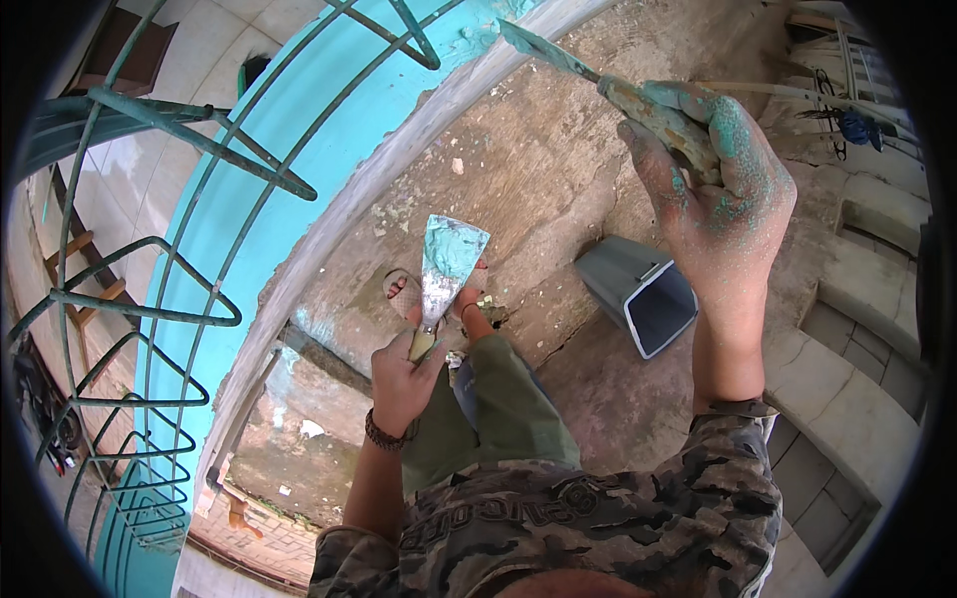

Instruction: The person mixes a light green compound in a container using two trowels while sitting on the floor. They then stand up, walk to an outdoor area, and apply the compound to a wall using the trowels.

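Note:
My left hand [402, 387] is closed round the handle of a wide putty knife [452, 254], whose flared blade points away from me and carries a smear of turquoise paste. Raised at the upper right, my right hand [733, 189] grips the worn, paint-spotted handle of a second putty knife [548, 50]. Turquoise specks cover its fingers and back. The tip of this blade reaches the edge of a turquoise wall ledge [344, 85], beside a rough patch of paste; whether it touches cannot be made out.
Dark green metal bars [224, 125] bend out over the ledge on the left. A grey plastic bin [623, 274] lies tipped on the stained concrete floor [558, 169], right of my sandalled feet. Pale steps [842, 389] run along the right. Poles and tools [857, 110] stand at the far right.

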A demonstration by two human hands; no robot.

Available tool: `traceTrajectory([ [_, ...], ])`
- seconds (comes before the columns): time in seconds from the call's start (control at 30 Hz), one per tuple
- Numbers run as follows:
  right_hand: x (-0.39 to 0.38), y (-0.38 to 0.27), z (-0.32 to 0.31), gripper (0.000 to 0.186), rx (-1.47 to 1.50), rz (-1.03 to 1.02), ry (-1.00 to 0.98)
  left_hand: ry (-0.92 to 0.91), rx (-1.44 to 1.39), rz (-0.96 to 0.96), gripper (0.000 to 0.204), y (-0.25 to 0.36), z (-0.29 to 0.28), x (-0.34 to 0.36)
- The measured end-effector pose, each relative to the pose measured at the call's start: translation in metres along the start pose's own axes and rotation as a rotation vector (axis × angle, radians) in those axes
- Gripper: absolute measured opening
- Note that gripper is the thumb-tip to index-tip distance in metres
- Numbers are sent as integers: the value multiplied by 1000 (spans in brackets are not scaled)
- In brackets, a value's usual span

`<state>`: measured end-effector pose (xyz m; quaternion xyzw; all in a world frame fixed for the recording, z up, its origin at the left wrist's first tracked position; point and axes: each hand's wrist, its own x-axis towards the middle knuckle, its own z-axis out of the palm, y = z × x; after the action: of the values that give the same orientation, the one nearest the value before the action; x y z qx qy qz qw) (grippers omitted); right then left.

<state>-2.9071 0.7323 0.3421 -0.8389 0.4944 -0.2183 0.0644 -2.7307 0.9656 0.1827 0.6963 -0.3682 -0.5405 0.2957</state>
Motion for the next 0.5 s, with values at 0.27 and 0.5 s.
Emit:
traceTrajectory([
  [0.27,66,-57,-14,15,-305,-351,-278,-42,9,-81,24,-15,-2,-17],
  [0.5,90,-55,9,5,-375,-570,-362,-37,67,-73,28,-32,-12,-36],
])
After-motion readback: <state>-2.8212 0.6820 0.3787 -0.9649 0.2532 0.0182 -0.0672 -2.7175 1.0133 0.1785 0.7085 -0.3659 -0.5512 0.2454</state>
